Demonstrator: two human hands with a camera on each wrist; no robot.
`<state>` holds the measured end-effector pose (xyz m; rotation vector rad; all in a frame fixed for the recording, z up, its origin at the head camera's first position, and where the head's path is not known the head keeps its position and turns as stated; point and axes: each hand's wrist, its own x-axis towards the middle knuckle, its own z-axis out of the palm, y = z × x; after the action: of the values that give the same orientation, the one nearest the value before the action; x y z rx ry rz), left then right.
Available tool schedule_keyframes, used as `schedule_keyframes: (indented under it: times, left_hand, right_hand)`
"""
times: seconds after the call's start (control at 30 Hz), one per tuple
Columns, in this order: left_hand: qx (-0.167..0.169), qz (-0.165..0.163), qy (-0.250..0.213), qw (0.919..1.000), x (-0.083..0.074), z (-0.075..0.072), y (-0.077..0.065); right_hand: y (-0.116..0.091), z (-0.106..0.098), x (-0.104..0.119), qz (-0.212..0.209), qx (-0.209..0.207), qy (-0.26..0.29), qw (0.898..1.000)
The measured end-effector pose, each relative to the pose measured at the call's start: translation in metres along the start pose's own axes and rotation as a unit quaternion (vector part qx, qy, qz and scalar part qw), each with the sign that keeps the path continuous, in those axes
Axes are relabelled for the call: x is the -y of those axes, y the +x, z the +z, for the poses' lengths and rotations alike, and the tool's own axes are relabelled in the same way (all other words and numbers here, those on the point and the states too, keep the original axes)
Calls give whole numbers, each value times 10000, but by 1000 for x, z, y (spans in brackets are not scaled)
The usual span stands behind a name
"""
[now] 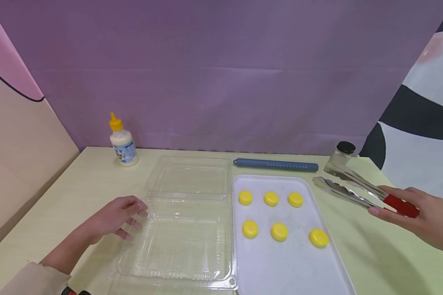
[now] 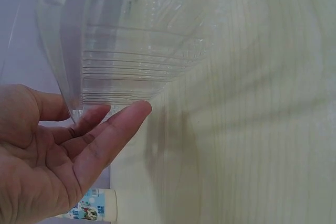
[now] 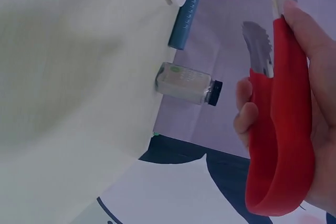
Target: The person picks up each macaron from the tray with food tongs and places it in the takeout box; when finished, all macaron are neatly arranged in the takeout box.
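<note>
My left hand is at the left side of an open, clear plastic clamshell container. In the left wrist view, its thumb and fingers pinch the rim of that container, the other fingers stretched along the wall. The lid lies folded back behind the base. On the right, my right hand grips metal tongs by their red handles, held above the table with the tips apart and nothing between them. Several yellow macarons sit in two rows on a white tray beside the container.
A glue-like squeeze bottle with a yellow nozzle stands at the back left. Behind the tray lies a blue-grey rod. A glass jar with a black lid stands at the back right, partly behind the tongs in the head view. Purple cloth hangs behind the table.
</note>
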<state>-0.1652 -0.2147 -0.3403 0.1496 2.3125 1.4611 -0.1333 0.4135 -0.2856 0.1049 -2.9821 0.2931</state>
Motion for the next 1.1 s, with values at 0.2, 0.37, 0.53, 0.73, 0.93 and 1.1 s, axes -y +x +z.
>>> schedule_keyframes:
  times: [0.2, 0.37, 0.53, 0.73, 0.93, 1.1]
  left_hand:
    - [20, 2, 3, 10000, 0, 0, 0]
    - [14, -4, 3, 10000, 0, -1, 0]
    - [26, -6, -32, 10000, 0, -1, 0]
    - [49, 16, -37, 10000, 0, -1, 1]
    - [10, -35, 3, 10000, -2, 0, -1]
    - [4, -36, 15, 10000, -3, 0, -1]
  right_hand:
    - [-5, -6, 0, -101, 438, -87, 9990]
    - [-10, -4, 0, -55, 759, -75, 9971]
    - [-15, 4, -2, 184, 1184, -25, 9928]
    - [-27, 18, -8, -182, 1117, 193, 9934]
    - [-28, 23, -9, -150, 1574, 320, 9869]
    - [-27, 27, -7, -45, 1941, 280, 9806]
